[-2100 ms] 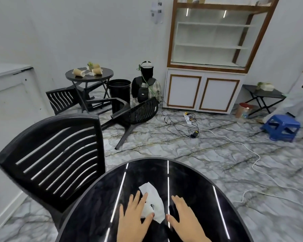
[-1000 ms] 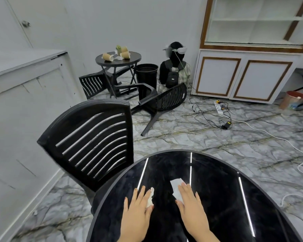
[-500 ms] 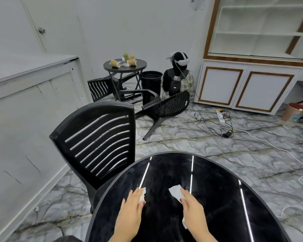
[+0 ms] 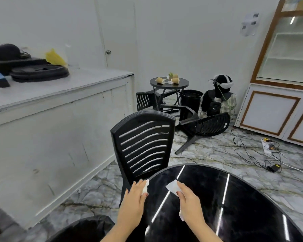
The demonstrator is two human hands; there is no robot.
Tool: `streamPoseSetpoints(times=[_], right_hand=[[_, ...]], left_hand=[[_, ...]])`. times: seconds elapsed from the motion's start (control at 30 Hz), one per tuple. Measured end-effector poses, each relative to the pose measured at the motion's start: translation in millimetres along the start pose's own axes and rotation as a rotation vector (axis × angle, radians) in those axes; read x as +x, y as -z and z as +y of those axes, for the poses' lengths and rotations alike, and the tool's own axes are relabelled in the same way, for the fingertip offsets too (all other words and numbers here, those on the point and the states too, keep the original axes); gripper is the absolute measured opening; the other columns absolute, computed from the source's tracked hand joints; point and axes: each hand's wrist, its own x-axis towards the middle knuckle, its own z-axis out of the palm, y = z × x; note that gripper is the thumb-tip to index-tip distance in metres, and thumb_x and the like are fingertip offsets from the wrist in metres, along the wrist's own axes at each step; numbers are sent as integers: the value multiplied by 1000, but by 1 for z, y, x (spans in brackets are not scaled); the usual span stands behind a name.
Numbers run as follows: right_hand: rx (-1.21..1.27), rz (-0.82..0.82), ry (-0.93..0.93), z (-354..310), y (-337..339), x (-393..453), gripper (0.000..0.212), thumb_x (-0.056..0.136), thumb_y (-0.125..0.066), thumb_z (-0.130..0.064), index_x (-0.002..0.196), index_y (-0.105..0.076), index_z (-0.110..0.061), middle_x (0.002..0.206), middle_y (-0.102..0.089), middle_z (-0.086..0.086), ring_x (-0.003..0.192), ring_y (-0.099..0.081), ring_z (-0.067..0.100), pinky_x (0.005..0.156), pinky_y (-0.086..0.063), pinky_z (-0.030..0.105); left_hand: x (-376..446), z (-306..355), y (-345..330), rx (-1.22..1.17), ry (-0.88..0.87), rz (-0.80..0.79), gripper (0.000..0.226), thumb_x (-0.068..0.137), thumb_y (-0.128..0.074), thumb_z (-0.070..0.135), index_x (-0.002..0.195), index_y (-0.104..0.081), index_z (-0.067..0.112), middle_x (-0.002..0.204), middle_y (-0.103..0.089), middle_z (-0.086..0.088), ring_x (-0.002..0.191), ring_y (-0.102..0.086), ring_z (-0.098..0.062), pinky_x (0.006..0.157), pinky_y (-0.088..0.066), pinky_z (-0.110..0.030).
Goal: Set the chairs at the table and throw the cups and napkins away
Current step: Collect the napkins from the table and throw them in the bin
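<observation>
— Two hands, head view. Left hand (image 4: 136,198)?
— Fingers curled around a crumpled white napkin (image 4: 145,188), over the near edge of the glossy black table (image 4: 234,206).
— Right hand (image 4: 189,200)?
— Pinching a flat white napkin piece (image 4: 172,187) above the tabletop.
— Chairs?
— One upright chair (image 4: 143,144) touching the table; one toppled chair (image 4: 205,126) on the floor beyond.
— Cups?
— Paper cups (image 4: 167,80) on the small far table (image 4: 170,84), black bin (image 4: 191,100) beside it.

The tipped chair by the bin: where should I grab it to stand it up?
Grip the tipped chair by the top edge of its slatted backrest, coming from the right. It lies on its side with legs pointing left toward the upright chair, so the backrest is probably the freest hold.
</observation>
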Motion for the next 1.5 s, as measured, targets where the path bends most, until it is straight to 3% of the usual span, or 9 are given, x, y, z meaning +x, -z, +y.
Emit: streamPoseSetpoints(times=[0.07, 0.2, 0.43, 0.8, 0.93, 1.1, 1.23, 1.5], right_hand=[[1, -52, 35, -18, -21, -1, 37, 97, -42, -5, 133, -50, -10, 143, -46, 8, 128, -48, 33, 106, -38, 29], [-40, -168, 130, -54, -68, -4, 37, 98, -43, -7, 134, -49, -11, 143, -47, 7, 137, -38, 18, 107, -27, 19], [-71, -334, 244, -115, -163, -28, 36, 97, -45, -9, 133, -51, -13, 141, -49, 5, 133, -41, 16, 104, -27, 16], [-182, -469, 222, -142, -291, -109, 38, 101, -38, -19, 139, -43, -18, 144, -46, 1, 136, -38, 17, 101, -33, 22], [-198, -500, 160, -120, -316, -131, 38, 100, -40, -16, 138, -44, -16, 146, -45, 3, 138, -35, 17, 109, -29, 25], [-226, -537, 74, -70, -335, -146, 37, 99, -42, -14, 136, -47, -14, 143, -48, 5, 135, -39, 18, 108, -31, 25], [-223, -548, 1, -11, -350, -149, 35, 98, -42, -12, 133, -50, -12, 137, -53, 4, 125, -48, 16, 97, -32, 16], [-219, -538, -134, 115, -390, -146, 32, 97, -45, -8, 127, -56, -6, 130, -58, 8, 118, -52, 19, 100, -38, 25]], left_hand=[[-10, -12, 25, 14, 18, 49, 42, 100, -34, 27, 141, -30, 36, 153, -29, 13, 144, -16, -8, 118, -5, -33], [-33, -41, 81, 15, 98, 161, 42, 101, -35, 25, 142, -31, 34, 153, -31, 8, 145, -16, -11, 120, -10, -38], [-88, -104, 173, 67, 216, 342, 42, 100, -36, 25, 142, -32, 29, 151, -34, 7, 143, -21, -15, 119, -17, -40], [-177, -212, 252, 118, 339, 343, 42, 101, -34, 25, 143, -32, 28, 152, -32, 9, 143, -21, -12, 118, -8, -39], [-197, -244, 243, 106, 370, 302, 42, 100, -34, 26, 142, -32, 31, 152, -32, 9, 143, -20, -14, 119, -9, -40], [-210, -276, 207, 80, 432, 230, 43, 100, -36, 25, 143, -32, 29, 152, -33, 5, 143, -20, -14, 119, -11, -41], [-212, -309, 157, 51, 488, 167, 43, 100, -35, 27, 143, -32, 31, 153, -32, 7, 144, -17, -12, 118, -5, -39], [-208, -381, 43, 43, 546, 26, 42, 101, -33, 28, 143, -30, 32, 153, -31, 9, 145, -14, -13, 120, -7, -40]])
